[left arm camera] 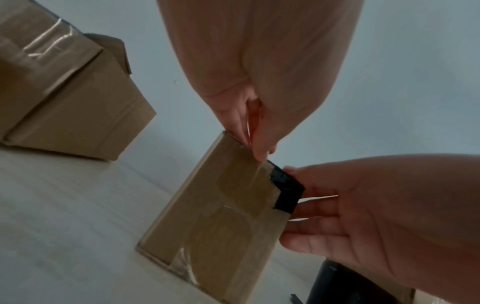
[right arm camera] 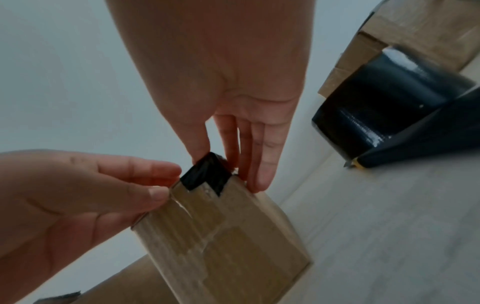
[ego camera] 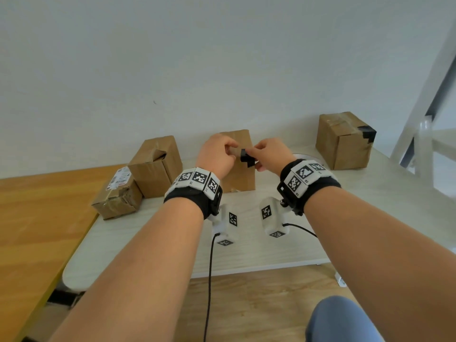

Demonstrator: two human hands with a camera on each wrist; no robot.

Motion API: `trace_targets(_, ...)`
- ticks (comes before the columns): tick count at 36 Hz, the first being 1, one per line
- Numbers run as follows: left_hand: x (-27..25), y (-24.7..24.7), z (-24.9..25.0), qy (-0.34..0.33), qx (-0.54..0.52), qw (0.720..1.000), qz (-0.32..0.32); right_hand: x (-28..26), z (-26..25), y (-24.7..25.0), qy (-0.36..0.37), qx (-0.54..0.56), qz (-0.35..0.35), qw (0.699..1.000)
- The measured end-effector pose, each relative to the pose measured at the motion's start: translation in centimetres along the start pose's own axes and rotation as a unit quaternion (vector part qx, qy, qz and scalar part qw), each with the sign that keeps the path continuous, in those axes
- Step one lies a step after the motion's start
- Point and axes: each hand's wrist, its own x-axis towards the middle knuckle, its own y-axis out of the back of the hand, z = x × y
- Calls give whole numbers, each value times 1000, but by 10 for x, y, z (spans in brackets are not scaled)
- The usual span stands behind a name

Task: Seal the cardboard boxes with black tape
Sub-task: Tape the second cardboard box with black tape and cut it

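Plain white wall behind. Pale wood-grain surface; orange-brown wooden top adjoins at left. Wood-look floor below. White frame at right, possibly shelving.

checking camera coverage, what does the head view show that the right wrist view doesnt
Only the head view shows the labelled small box and the open-topped box at left. Only the right wrist view shows the black tape roll in its dispenser. Both show the middle box, the black tape piece on its top corner, the left hand and right hand on it, and the corner-taped right box.
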Motion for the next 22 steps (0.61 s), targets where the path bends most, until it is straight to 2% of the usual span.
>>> trace_targets(3,0,-1,-3,-10,31,999,29,3,-1,-1,-16,14,4,1000)
trace_targets(8,-2,0,-12,-21,91,996,-15,7,-7,2,-48,26,-11,998)
trace_targets(11,-5,2,-14,-25,81,996,-17,8,-9,-3,-57,9,1,998)
trace_targets(16,-6,6,-14,-46,112,992,-30,9,-17,-12,-112,26,24,993)
trace_targets(20,-4,7,-15,-56,128,989,-45,10,-24,-15,-90,-51,0,995)
trace_targets(22,-4,7,-14,-64,135,988,-45,8,-25,-15,-87,-71,13,994)
